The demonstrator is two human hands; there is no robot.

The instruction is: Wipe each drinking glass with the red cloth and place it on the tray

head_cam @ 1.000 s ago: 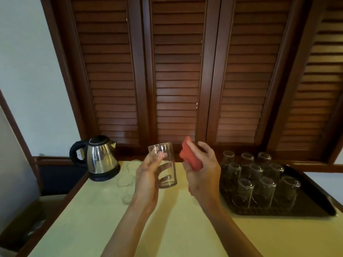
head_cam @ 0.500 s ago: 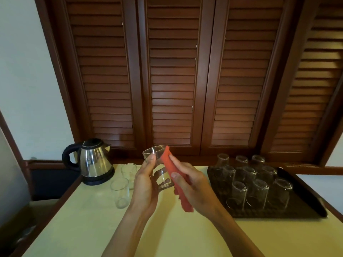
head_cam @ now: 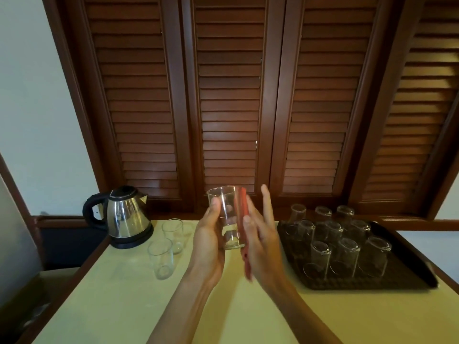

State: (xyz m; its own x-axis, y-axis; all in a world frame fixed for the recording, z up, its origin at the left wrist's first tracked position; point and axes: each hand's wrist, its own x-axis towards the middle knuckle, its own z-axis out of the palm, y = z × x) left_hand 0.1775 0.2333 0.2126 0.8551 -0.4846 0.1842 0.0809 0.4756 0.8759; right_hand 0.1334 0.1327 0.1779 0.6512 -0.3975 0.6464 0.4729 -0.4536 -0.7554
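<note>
- Head view: louvred wooden shutters [head_cam: 228,100] fill the wall behind a pale tabletop [head_cam: 119,304].
- A dark tray [head_cam: 412,264] sits on the tabletop's right side, carrying 9 upturned glasses [head_cam: 344,256] in 3 rows.
- A steel kettle [head_cam: 126,216] stands at the back left.
- The left hand [head_cam: 210,244] has its grip wrapped round a drinking glass [head_cam: 227,214], held upright above the tabletop, thumb on the near wall.
- The right hand [head_cam: 260,239], fingers straight, presses the red cloth [head_cam: 244,234] flat against the glass's right side.
- 2 more glasses [head_cam: 161,259] stand upright just right of the kettle, off the tray.
</note>
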